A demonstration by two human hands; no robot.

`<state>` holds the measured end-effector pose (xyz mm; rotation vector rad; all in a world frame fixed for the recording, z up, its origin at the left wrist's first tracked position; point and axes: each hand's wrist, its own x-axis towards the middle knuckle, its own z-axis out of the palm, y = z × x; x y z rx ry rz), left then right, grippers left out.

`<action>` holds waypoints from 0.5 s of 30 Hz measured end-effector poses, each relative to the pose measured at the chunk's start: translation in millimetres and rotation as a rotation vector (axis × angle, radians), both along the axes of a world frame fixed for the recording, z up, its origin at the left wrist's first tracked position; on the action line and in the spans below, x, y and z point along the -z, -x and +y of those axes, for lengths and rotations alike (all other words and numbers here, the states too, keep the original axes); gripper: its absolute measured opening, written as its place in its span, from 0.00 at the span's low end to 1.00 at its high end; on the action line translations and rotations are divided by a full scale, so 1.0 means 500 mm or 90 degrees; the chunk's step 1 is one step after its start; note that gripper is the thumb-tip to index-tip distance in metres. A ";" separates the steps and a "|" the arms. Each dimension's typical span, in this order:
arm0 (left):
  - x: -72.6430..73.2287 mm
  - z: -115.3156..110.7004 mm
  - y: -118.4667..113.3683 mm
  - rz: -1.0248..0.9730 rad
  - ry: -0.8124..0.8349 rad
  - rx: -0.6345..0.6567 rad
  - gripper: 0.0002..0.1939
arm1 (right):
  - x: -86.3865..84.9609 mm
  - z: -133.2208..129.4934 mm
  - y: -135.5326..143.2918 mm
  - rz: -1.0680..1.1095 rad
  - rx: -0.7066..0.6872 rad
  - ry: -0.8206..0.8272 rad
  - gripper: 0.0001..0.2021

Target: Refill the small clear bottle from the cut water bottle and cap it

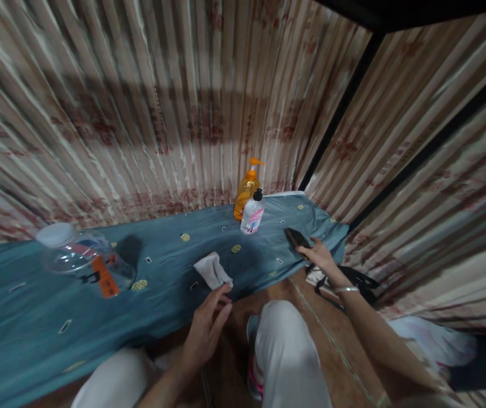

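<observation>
My right hand (320, 255), a bracelet on its wrist, grips the near end of a dark, flat phone (296, 238) over the right end of the blue cloth-covered surface. A small folded white cloth (211, 268) lies on that surface. My left hand (208, 324) is at its near corner, fingers loosely bent and apart. The fingertips overlap the corner; whether they touch it I cannot tell. Behind stand a clear pump bottle (252, 214) with a pink label and black top, and an orange pump bottle (242, 195) partly hidden by it.
A large clear plastic jar (71, 258) with a white lid and orange label is on the left of the blue cover (162, 306). Pleated curtains (175, 113) hang behind and at right, along dark poles (340, 113). A black strapped bag (356, 283) sits beyond my right wrist.
</observation>
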<state>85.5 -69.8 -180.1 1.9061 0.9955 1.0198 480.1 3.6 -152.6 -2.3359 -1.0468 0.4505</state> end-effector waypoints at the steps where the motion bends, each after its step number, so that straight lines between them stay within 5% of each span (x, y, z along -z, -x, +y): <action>1: 0.000 -0.005 -0.004 -0.031 0.038 -0.010 0.21 | 0.004 -0.034 0.019 0.035 -0.007 -0.017 0.34; 4: -0.002 -0.019 -0.018 -0.139 0.170 -0.025 0.24 | 0.019 -0.132 0.101 0.198 -0.054 -0.087 0.28; 6: -0.009 -0.023 -0.025 -0.219 0.253 -0.022 0.28 | 0.023 -0.178 0.173 0.558 -0.116 -0.226 0.28; 8: -0.021 -0.022 -0.027 -0.289 0.308 -0.024 0.30 | 0.015 -0.198 0.252 0.723 -0.159 -0.263 0.30; 11: -0.043 -0.012 -0.022 -0.381 0.333 -0.050 0.32 | -0.015 -0.183 0.371 0.723 -0.267 -0.250 0.35; 15: -0.055 0.018 0.001 -0.501 0.343 -0.140 0.35 | -0.048 -0.135 0.513 0.483 -0.422 -0.285 0.48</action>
